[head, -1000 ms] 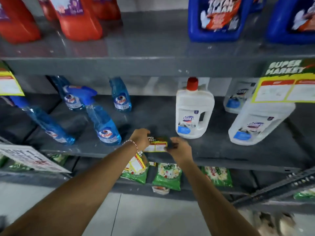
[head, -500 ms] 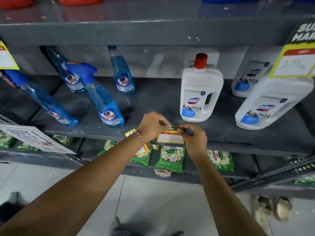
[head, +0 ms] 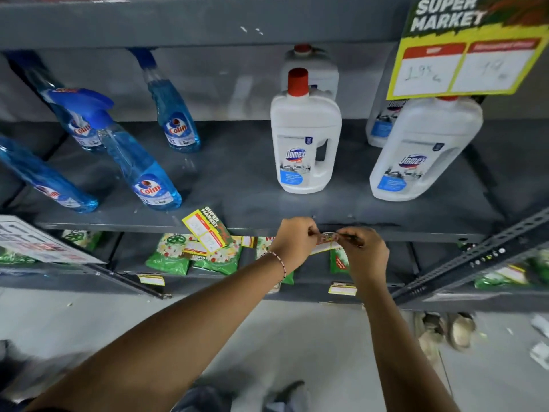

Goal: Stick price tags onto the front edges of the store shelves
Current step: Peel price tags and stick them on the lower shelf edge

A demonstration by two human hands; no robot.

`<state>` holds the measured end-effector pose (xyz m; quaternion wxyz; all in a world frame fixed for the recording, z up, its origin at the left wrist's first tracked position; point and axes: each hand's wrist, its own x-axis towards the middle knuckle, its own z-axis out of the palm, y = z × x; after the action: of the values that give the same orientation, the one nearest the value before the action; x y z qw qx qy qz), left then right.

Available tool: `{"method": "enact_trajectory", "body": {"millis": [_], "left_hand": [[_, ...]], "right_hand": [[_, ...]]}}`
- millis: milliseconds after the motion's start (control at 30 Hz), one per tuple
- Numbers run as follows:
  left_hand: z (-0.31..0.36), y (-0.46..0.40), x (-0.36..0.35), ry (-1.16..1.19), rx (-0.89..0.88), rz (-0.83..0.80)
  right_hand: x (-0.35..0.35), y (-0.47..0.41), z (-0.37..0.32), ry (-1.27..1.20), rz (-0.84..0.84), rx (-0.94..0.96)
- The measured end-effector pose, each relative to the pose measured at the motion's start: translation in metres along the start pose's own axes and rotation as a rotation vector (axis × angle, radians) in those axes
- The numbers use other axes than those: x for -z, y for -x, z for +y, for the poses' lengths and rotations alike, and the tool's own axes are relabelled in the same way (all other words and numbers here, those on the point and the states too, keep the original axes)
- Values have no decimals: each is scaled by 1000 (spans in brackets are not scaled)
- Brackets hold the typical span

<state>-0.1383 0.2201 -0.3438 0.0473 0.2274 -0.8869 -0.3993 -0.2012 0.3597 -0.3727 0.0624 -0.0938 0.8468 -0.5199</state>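
A small yellow, red and white price tag [head: 326, 241] is pinched between my left hand [head: 294, 243] and my right hand [head: 367, 253], right at the front edge of the grey middle shelf [head: 416, 230]. My fingers cover most of the tag. Another yellow tag [head: 207, 230] hangs tilted from the same edge further left. A large yellow tag [head: 466, 55] hangs from the upper shelf's edge [head: 208, 25] at the top right. Two more small tags [head: 151, 279] [head: 342, 289] sit on the lower shelf's edge.
Blue Colin spray bottles [head: 142, 173] lean on the middle shelf at left; white Domex bottles [head: 304, 141] [head: 421, 150] stand behind my hands. Green packets [head: 190, 254] lie on the lower shelf. A perforated metal upright [head: 475, 257] slants in at right. A white sign [head: 35, 242] hangs at left.
The view has closed in and tilted down. Both hands moved right along the shelf edge, off the left tag, which now hangs free. They now pinch another tag.
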Motion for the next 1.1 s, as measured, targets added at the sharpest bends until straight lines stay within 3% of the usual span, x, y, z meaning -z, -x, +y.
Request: {"method": "enact_trajectory", "body": {"millis": [400, 600, 733, 867, 933, 1100], "left_hand": [[15, -12, -11, -145, 8, -12], [16, -14, -3, -284, 19, -29], [9, -9, 6, -417, -149, -3], [-19, -4, 42, -382, -296, 0], [-43, -6, 76, -414, -271, 1], [-98, -1, 169, -480, 5, -48]], "right_hand": [[-2, -5, 12, 90, 102, -42], [3, -1, 1, 148, 242, -128], [8, -1, 5, 184, 282, -163], [4, 11, 5, 159, 339, -119], [-3, 19, 2, 138, 325, -70], [-37, 40, -24, 78, 187, 135]]}}
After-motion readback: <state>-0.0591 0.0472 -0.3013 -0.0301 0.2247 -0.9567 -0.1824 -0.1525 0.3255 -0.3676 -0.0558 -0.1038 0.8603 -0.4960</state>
